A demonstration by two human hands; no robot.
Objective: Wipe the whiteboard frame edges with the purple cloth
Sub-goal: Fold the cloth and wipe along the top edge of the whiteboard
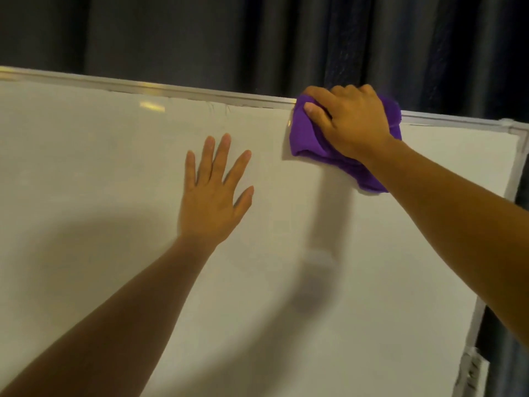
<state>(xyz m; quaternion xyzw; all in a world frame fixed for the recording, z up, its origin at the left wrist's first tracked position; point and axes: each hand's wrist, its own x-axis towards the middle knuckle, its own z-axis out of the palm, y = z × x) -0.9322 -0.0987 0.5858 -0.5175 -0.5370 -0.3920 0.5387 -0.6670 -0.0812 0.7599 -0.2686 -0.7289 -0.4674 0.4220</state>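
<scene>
A large whiteboard (114, 173) fills most of the view, with a silver frame along its top edge (171, 91) and right edge (515, 173). My right hand (347, 120) grips a bunched purple cloth (307, 138) and presses it over the top frame edge, right of centre. Part of the cloth hangs down under my wrist onto the board face. My left hand (213, 193) lies flat on the board with fingers spread, holding nothing, below and left of the cloth.
Dark pleated curtains (257, 38) hang behind and above the board. The board's top right corner (508, 126) is close to the cloth. A pale fitting (472, 368) sits low on the right frame edge.
</scene>
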